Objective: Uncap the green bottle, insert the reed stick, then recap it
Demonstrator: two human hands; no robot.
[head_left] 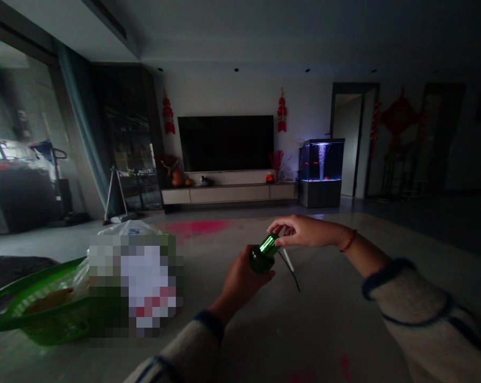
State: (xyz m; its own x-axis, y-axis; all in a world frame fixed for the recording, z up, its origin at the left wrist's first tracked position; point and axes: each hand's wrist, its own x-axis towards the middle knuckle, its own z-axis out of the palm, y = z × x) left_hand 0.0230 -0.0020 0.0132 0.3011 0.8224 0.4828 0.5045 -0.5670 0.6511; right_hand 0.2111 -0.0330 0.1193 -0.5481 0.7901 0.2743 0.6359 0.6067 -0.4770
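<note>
A small, glossy dark-green object [262,257], rounded at the bottom with a narrower shiny cylinder on top, is held tilted above the pale table; its exact kind is hard to make out in the dim light. My left hand [240,282] wraps around the rounded part from below. At the narrow upper end, my right hand [298,230] has its thumb and fingers closed against the cylinder. Just beyond my hands, a thin white stick-like piece [289,260] and a black cord [294,276] show, partly hidden by the right hand.
On the left stands a green plastic basket [52,324] with a plastic bag [129,227] beside it and a blurred-out patch over packaging. Pink stains mark the tabletop [324,319]. Farther off are a TV [226,143], a low cabinet [228,195] and a lit fish tank [322,162].
</note>
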